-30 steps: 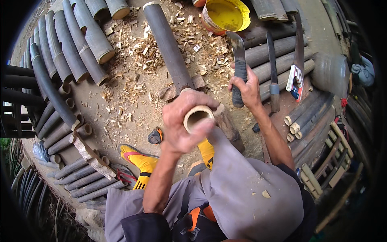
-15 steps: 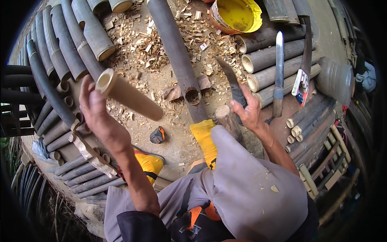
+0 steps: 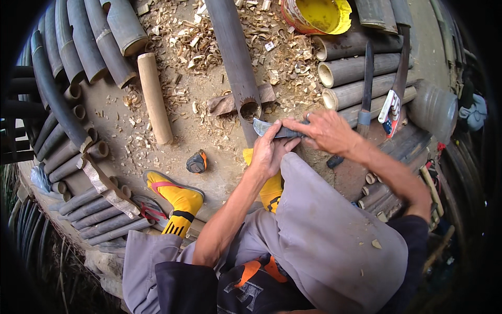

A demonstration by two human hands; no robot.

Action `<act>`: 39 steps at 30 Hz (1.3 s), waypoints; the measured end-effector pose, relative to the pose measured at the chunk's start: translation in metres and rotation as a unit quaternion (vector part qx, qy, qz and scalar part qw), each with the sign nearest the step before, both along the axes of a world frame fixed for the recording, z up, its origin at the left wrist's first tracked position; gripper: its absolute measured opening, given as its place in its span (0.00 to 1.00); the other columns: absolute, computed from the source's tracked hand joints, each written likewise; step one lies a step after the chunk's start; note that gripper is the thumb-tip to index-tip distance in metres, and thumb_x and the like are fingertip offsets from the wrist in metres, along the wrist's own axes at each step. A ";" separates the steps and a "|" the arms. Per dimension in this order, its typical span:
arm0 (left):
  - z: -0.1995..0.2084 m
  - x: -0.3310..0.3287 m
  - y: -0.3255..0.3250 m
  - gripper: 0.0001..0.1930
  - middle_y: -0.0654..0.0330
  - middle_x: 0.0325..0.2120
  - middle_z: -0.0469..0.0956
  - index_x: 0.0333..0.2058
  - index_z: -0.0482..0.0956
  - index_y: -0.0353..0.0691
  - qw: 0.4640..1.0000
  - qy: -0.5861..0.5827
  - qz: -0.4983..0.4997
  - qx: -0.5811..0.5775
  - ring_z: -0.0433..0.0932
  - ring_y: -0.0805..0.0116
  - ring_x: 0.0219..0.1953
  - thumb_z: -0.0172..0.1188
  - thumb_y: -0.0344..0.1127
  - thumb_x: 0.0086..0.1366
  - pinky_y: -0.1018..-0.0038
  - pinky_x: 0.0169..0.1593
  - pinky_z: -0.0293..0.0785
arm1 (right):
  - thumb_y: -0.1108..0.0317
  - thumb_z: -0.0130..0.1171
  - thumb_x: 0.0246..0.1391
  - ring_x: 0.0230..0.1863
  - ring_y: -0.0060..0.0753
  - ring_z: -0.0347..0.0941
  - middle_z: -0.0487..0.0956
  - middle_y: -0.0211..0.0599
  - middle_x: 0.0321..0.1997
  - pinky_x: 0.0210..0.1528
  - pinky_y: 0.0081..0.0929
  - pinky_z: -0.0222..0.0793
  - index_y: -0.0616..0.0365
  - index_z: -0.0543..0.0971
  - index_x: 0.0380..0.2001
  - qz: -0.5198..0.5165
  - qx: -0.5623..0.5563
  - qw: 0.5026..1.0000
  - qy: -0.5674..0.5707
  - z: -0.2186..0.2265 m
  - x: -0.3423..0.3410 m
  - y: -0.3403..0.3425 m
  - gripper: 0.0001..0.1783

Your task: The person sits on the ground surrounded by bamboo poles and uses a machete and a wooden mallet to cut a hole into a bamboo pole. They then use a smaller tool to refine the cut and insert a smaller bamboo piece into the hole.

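In front of my right knee, both hands are on a curved knife [image 3: 265,127] with a dark handle. My left hand [image 3: 269,157] has its fingers closed around it where blade and handle meet. From the right, my right hand [image 3: 330,131] presses its fingers against the handle. Just beyond the knife, a dark bamboo pole [image 3: 230,49] with a round hole in its top rests across a reddish block [image 3: 220,105]. One yellow-socked foot [image 3: 271,193] is at its near end. A peeled, pale bamboo piece [image 3: 156,102] lies on the ground to the left.
A black and orange tape measure [image 3: 197,161] lies near my left foot [image 3: 180,196]. Dark bamboo lengths [image 3: 89,44] line the left; more bamboo [image 3: 361,73] and a long blade [image 3: 368,78] lie right. Wood shavings [image 3: 193,47] surround a yellow bucket [image 3: 342,18].
My left hand has let go of the pale bamboo piece, now on the ground, and moved right onto the knife. My right hand has brought the knife down and inward, turning its blade leftward.
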State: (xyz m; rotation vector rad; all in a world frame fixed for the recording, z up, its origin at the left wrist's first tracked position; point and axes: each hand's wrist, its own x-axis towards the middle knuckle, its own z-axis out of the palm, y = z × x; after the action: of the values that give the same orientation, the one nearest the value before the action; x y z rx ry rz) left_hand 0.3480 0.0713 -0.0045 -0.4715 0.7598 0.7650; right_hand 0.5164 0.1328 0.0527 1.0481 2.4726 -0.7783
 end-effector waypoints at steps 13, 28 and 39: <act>0.017 -0.012 0.026 0.15 0.49 0.39 0.74 0.43 0.70 0.26 0.985 0.112 -0.110 -0.071 0.77 0.62 0.41 0.45 0.35 0.68 0.74 0.47 0.77 | 0.67 0.63 0.41 0.24 0.52 0.74 0.77 0.44 0.21 0.28 0.43 0.72 0.41 0.66 0.58 -0.064 -0.236 0.966 0.088 -0.012 -0.008 0.031 0.37; -0.007 -0.034 0.026 0.12 0.50 0.35 0.77 0.37 0.74 0.31 0.983 0.080 -0.164 -0.014 0.76 0.62 0.39 0.49 0.36 0.66 0.69 0.48 0.76 | 0.72 0.53 0.52 0.24 0.35 0.76 0.77 0.39 0.24 0.24 0.32 0.74 0.44 0.60 0.62 -0.209 -0.242 0.937 0.141 -0.023 -0.027 -0.023 0.33; 0.015 0.001 0.038 0.14 0.45 0.46 0.71 0.47 0.65 0.27 0.993 0.001 0.067 -0.097 0.71 0.56 0.52 0.44 0.33 0.69 0.66 0.60 0.68 | 0.72 0.61 0.36 0.42 0.46 0.77 0.81 0.44 0.37 0.46 0.38 0.73 0.49 0.75 0.51 0.061 -0.302 0.951 0.033 -0.012 -0.027 0.098 0.32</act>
State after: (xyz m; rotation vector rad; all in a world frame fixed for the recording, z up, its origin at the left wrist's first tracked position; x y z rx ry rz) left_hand 0.3488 0.1096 0.0100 -0.7032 0.8148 0.8190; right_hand 0.4891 0.2311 0.0411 0.6396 2.0924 -1.4219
